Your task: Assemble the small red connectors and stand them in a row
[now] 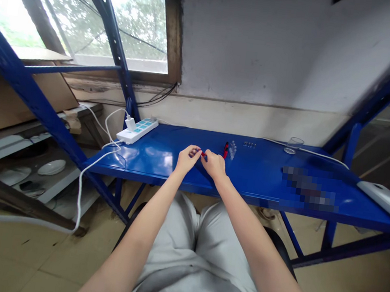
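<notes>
Both my hands meet over the blue metal table (258, 177). My left hand (187, 158) is closed in a pinch, and my right hand (214, 164) is closed too. Between their fingertips sits a small red piece (203, 154), held by both. Just right of my right hand lies a small red and black object (225, 150), and beside it stand a few small clear pieces (232, 149). A short row of tiny dark parts (249, 144) lies farther back.
A white power strip (137, 130) with a plugged-in charger and white cable lies at the table's left end. A clear glass (293, 145) stands at the back right. A white flat device (387, 200) lies at the right edge. Blue shelf struts rise on both sides.
</notes>
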`<action>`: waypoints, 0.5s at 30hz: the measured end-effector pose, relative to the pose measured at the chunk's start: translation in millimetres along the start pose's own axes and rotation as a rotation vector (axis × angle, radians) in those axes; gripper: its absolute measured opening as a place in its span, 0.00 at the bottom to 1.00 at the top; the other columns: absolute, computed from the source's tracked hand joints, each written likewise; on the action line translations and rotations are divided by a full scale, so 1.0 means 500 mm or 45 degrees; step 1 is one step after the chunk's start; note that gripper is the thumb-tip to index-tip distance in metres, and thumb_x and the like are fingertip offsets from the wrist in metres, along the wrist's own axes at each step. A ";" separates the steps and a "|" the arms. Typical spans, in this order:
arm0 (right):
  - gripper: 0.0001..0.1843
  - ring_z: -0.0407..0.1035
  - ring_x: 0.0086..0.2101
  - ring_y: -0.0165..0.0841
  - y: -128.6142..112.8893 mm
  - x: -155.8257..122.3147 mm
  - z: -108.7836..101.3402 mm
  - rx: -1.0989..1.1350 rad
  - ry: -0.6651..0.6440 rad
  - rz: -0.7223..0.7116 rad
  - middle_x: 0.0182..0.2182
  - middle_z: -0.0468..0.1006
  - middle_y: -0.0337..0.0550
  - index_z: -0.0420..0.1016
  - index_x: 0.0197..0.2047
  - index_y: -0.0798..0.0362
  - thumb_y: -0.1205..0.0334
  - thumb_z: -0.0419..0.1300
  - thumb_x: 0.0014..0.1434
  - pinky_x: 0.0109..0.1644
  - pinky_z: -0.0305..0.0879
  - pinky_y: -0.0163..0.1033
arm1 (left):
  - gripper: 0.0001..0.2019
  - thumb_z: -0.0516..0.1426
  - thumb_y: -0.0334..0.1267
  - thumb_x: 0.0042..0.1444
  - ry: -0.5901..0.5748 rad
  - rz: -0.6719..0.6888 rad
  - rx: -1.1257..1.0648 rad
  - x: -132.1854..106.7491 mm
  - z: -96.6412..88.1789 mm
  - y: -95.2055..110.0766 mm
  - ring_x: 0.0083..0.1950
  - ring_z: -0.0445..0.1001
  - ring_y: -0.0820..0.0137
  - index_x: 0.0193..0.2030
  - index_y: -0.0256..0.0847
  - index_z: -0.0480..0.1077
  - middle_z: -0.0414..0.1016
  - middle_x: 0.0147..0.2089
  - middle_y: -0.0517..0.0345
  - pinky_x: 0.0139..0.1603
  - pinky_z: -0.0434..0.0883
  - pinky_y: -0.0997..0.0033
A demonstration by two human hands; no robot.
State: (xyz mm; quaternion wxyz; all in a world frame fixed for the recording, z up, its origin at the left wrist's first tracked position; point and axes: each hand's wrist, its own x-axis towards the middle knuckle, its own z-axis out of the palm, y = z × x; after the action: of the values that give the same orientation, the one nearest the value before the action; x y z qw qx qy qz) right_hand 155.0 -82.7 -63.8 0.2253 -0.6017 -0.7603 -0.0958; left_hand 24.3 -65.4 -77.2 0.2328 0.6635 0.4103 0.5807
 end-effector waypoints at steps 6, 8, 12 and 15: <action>0.15 0.70 0.32 0.33 0.002 0.000 0.006 0.064 0.041 -0.070 0.33 0.77 0.47 0.68 0.40 0.54 0.58 0.43 0.62 0.35 0.52 0.34 | 0.12 0.58 0.43 0.48 0.020 -0.084 -0.107 0.007 0.001 -0.008 0.27 0.66 0.76 0.36 0.38 0.72 0.72 0.30 0.57 0.31 0.65 0.75; 0.15 0.70 0.32 0.33 0.003 0.000 0.006 0.080 0.047 -0.080 0.33 0.77 0.46 0.68 0.40 0.54 0.58 0.43 0.62 0.35 0.52 0.34 | 0.12 0.58 0.44 0.48 0.006 -0.098 -0.089 0.008 0.001 -0.012 0.27 0.66 0.76 0.34 0.37 0.73 0.73 0.30 0.56 0.31 0.66 0.75; 0.14 0.69 0.33 0.33 0.003 0.000 0.005 0.111 0.063 -0.065 0.33 0.77 0.47 0.68 0.40 0.54 0.58 0.44 0.62 0.35 0.52 0.34 | 0.12 0.58 0.44 0.48 -0.048 -0.087 -0.013 0.007 -0.001 -0.018 0.26 0.66 0.76 0.30 0.37 0.73 0.72 0.27 0.58 0.30 0.65 0.75; 0.13 0.69 0.33 0.33 0.004 0.000 0.006 0.142 0.098 -0.079 0.33 0.76 0.46 0.67 0.40 0.54 0.59 0.44 0.62 0.36 0.53 0.34 | 0.11 0.58 0.44 0.48 -0.104 -0.076 -0.020 0.006 -0.001 -0.021 0.27 0.66 0.76 0.31 0.37 0.73 0.72 0.27 0.59 0.30 0.65 0.76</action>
State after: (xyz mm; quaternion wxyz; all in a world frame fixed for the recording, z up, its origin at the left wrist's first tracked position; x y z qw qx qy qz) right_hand 156.3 -80.7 -66.5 0.2846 -0.5600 -0.7736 -0.0833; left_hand 20.6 -57.0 -83.6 0.2718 0.6724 0.4154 0.5490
